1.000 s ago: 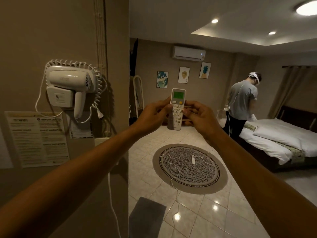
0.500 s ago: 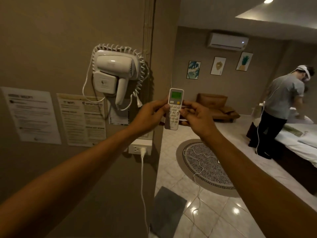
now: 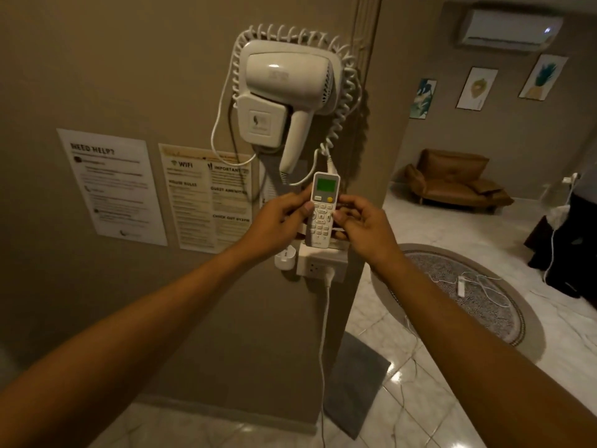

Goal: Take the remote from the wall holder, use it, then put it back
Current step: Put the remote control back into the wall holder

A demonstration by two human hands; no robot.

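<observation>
A white remote (image 3: 323,210) with a lit green screen stands upright in front of the beige wall, below the hair dryer. My left hand (image 3: 276,221) grips its left edge, thumb on the buttons. My right hand (image 3: 361,226) holds its right edge. Behind the remote's lower end a white wall holder (image 3: 340,244) shows partly, mostly hidden by the remote and my fingers. Whether the remote touches the holder I cannot tell.
A white hair dryer (image 3: 286,92) with coiled cord hangs above. A socket (image 3: 318,266) with a plugged white cable sits just below the holder, a small white cup mount (image 3: 285,258) beside it. Paper notices (image 3: 206,195) hang left. The air conditioner (image 3: 510,27) is top right.
The view has swung left toward the wall. Both hands carried the remote from pointing into the room to right in front of the wall, under the hair dryer.
</observation>
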